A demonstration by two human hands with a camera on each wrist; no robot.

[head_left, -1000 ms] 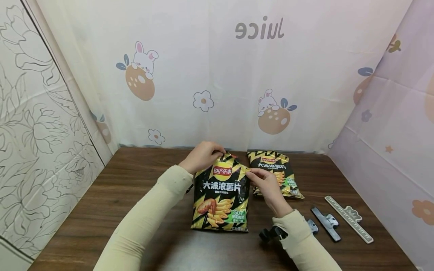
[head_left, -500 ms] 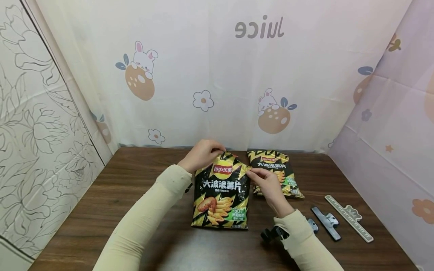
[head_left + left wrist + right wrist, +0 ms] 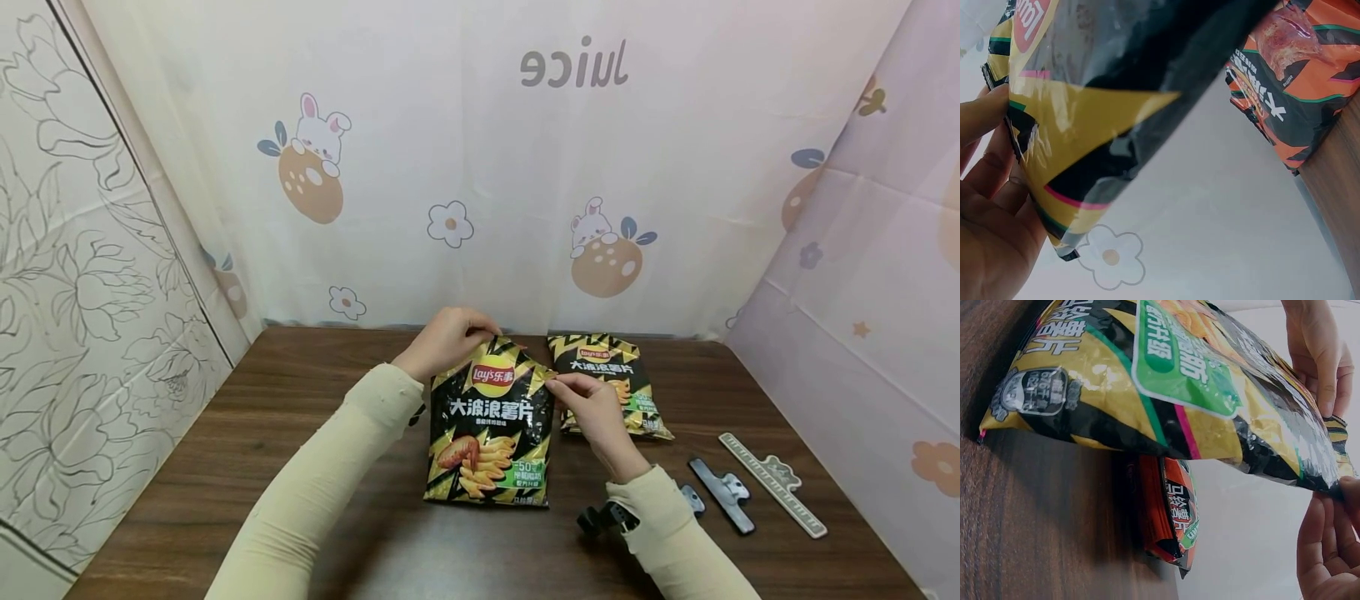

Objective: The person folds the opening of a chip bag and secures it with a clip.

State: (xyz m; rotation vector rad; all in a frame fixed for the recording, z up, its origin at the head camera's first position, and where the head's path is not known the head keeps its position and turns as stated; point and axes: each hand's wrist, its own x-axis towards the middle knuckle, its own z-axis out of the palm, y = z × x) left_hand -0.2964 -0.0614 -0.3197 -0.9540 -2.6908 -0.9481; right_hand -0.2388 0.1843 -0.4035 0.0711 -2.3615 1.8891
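Observation:
A black-and-yellow bag of potato chips (image 3: 491, 425) stands tilted up at the middle of the table, its printed front towards me. My left hand (image 3: 450, 340) pinches the bag's top edge at the left. At the top right corner, my right hand (image 3: 597, 410) holds the bag between thumb and fingers. The left wrist view shows the left thumb and fingers (image 3: 997, 119) on the crimped edge. In the right wrist view, the bag's lower end (image 3: 1035, 394) is down at the table while its top is raised. The bag's back is hidden in the head view.
A second black-and-yellow chip bag (image 3: 592, 367) lies behind the right hand. An orange-and-black chip bag (image 3: 1304, 81) sits behind the held one. At the right lie a white long clip (image 3: 772, 483), a dark clip (image 3: 722, 496) and another clip (image 3: 692, 500) partly behind the sleeve.
The held bag's lower edge has shifted very slightly up in the head view, and the left hand has risen a little with it. Both hands keep their hold.

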